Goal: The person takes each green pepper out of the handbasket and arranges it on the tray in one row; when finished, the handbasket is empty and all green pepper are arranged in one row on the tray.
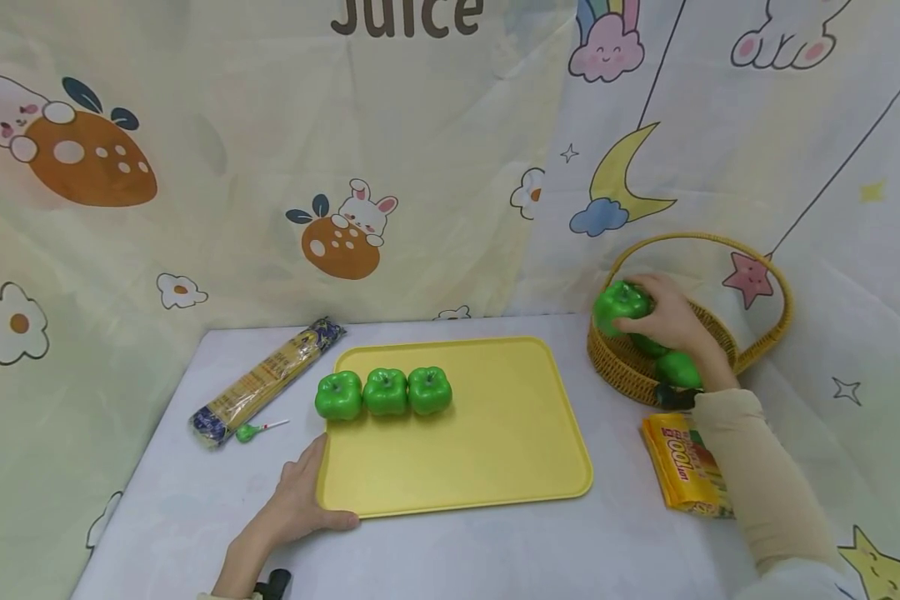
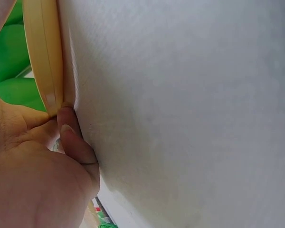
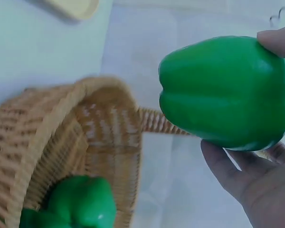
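My right hand (image 1: 667, 312) grips a green bell pepper (image 1: 619, 307) with thumb and fingers, raised over the rim of a wicker basket (image 1: 622, 375). In the right wrist view this bell pepper (image 3: 223, 92) is apart from the basket, where other green peppers (image 3: 83, 199) lie. On the left, my left hand (image 1: 296, 492) holds the near left corner of a yellow tray (image 1: 487, 433), thumb along the front edge and fingers at the left side. The left wrist view has these fingers (image 2: 76, 142) bent against the tray's rim (image 2: 45, 52). Three green peppers (image 1: 386, 392) stand in a row on the tray.
A long packet (image 1: 270, 379), apparently of noodles, lies left of the tray, with a small green lollipop (image 1: 247, 432) beside it. The yellow snack packet (image 1: 682, 467) is in front of the basket, partly under my right forearm. A printed cloth hangs behind the table.
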Demonstrator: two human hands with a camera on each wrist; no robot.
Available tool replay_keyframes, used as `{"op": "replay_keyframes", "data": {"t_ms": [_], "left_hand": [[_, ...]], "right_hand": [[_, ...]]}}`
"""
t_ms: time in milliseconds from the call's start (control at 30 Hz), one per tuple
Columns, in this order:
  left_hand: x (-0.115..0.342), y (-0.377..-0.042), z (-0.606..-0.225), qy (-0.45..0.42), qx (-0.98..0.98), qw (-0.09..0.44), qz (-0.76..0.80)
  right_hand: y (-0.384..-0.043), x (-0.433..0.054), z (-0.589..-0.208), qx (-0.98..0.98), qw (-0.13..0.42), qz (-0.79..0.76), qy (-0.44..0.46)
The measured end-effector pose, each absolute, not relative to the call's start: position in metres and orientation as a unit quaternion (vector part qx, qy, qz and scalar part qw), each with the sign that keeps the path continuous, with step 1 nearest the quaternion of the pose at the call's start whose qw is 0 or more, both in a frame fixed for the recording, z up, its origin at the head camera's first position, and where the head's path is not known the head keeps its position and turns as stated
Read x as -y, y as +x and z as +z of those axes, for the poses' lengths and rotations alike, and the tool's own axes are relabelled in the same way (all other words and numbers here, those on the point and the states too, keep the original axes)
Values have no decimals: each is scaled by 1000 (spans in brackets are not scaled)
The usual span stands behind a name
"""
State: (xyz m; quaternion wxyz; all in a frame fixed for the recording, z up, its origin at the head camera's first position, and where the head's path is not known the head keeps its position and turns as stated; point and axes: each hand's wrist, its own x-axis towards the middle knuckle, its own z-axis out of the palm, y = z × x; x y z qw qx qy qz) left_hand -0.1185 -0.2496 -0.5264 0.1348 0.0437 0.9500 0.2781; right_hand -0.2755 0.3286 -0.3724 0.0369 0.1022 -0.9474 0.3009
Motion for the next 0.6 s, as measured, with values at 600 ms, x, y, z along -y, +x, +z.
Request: {"op": "replay_keyframes", "data": {"t_ms": [600], "left_hand": [[249, -119, -527, 56, -949, 128, 284]], "right_hand": [[-253, -256, -367, 901, 30, 377, 213]]}}
